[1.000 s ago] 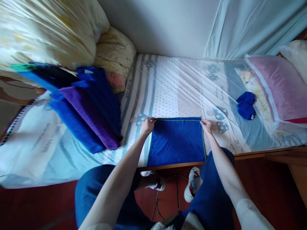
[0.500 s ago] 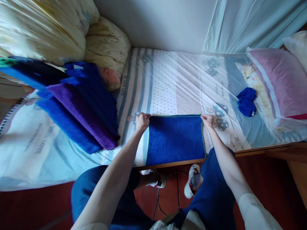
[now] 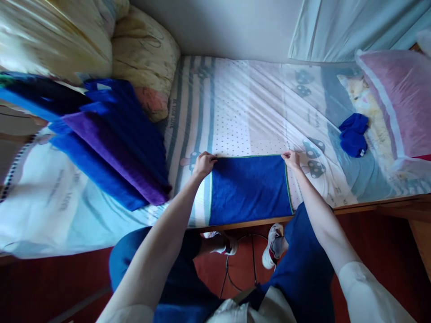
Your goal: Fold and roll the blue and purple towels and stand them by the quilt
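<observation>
A blue towel (image 3: pixel 251 190) with green-edged sides lies flat at the front edge of the bed, in the middle of the view. Its far left corner is pinched in my left hand (image 3: pixel 204 164). My right hand (image 3: pixel 291 159) grips the far right corner between thumb and fingertips. Between the two hands the far edge runs nearly straight, while slight creases cross the cloth. Whether the towel is one layer or folded I cannot tell.
To the left lies a heap of blue cloths (image 3: pixel 134 121) with a purple cloth (image 3: pixel 117 157) among them. Yellowish pillows (image 3: pixel 144 58) rise behind it. Toward the right are a small blue bundle (image 3: pixel 353 135) and a pink pillow (image 3: pixel 400 103) on the patterned bed sheet (image 3: pixel 235 107).
The view has shifted slightly, so most things sit a little higher. Both hands keep hold of the towel's far corners, and its far edge now shows as a thinner line.
</observation>
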`<move>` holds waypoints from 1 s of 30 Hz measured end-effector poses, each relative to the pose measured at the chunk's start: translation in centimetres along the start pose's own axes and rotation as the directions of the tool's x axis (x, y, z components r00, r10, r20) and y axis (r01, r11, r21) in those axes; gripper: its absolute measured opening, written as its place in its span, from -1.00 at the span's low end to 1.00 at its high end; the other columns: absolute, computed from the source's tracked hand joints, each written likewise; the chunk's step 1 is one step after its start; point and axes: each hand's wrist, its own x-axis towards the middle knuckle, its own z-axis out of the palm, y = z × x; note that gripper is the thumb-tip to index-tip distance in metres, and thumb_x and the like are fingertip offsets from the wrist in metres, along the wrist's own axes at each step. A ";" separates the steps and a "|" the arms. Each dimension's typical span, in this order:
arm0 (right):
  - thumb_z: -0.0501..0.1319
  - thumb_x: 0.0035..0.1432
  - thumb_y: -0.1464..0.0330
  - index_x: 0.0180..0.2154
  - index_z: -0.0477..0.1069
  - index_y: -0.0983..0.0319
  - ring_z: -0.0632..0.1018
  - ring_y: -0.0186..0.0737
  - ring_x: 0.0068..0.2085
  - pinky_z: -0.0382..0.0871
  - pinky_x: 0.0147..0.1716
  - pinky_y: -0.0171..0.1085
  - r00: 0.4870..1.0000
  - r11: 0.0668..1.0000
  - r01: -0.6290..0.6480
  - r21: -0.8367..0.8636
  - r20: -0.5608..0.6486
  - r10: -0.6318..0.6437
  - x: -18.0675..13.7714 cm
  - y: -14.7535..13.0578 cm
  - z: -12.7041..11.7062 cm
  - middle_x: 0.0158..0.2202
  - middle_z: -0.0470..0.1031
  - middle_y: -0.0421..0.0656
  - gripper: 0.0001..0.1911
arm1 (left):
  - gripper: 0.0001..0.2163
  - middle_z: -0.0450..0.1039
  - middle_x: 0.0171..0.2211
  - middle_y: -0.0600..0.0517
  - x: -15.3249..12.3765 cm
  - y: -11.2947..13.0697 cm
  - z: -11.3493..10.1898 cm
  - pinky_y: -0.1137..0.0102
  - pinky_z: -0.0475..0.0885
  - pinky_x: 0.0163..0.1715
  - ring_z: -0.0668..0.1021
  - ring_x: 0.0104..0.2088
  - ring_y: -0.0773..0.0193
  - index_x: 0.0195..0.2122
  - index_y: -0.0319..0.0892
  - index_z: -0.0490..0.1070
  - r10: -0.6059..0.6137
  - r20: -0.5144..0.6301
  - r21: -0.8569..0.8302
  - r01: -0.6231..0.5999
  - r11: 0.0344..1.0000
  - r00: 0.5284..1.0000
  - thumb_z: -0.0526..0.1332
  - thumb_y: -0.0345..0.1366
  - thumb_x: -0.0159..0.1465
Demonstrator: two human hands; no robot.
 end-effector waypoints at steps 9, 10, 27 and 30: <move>0.53 -0.06 0.18 -0.45 0.55 0.26 0.53 -0.30 -0.45 0.46 -0.31 -0.35 0.967 0.996 -0.012 -0.089 0.254 0.034 1.8 0.2 -1.6 -0.57 0.48 -0.25 -0.69 | -0.82 0.59 -0.26 0.00 1.8 0.1 -1.9 0.28 0.43 0.01 0.60 -0.17 0.12 -0.22 -0.16 0.54 0.038 0.283 -0.003 -0.039 0.999 0.958 0.37 -0.35 0.12; 0.53 -0.07 0.17 -0.49 0.53 0.26 0.49 -0.34 -0.49 0.43 -0.38 -0.38 0.962 0.997 -0.018 -0.079 0.269 0.039 1.7 0.0 -1.8 -0.62 0.43 -0.27 -0.67 | -0.78 0.60 -0.25 0.01 1.9 0.2 -2.0 0.28 0.44 0.00 0.61 -0.18 0.14 -0.18 -0.16 0.54 0.023 0.289 -0.024 -0.017 1.000 0.957 0.38 -0.34 0.12; 0.56 -0.14 0.25 -0.37 0.56 0.34 0.61 -0.21 -0.34 0.53 -0.19 -0.22 0.982 0.933 -0.176 0.314 0.128 0.142 0.9 -2.1 -2.0 -0.44 0.59 -0.13 -0.64 | -0.64 0.60 -0.39 -0.04 1.1 -1.0 -1.9 0.38 0.52 -0.27 0.60 -0.35 0.21 -0.14 -0.30 0.60 -0.292 0.128 -0.293 0.317 0.902 0.948 0.35 -0.16 0.11; 0.51 -0.07 0.24 -0.36 0.54 0.30 0.63 -0.16 -0.30 0.54 -0.17 -0.21 0.993 0.937 -0.116 0.330 0.027 0.113 1.2 -2.3 -1.8 -0.41 0.62 -0.10 -0.69 | -0.70 0.62 -0.33 -0.03 1.5 -0.1 -2.3 0.37 0.53 -0.18 0.62 -0.25 0.18 -0.14 -0.25 0.60 -0.356 -0.030 -0.248 0.338 0.908 0.934 0.31 -0.22 0.15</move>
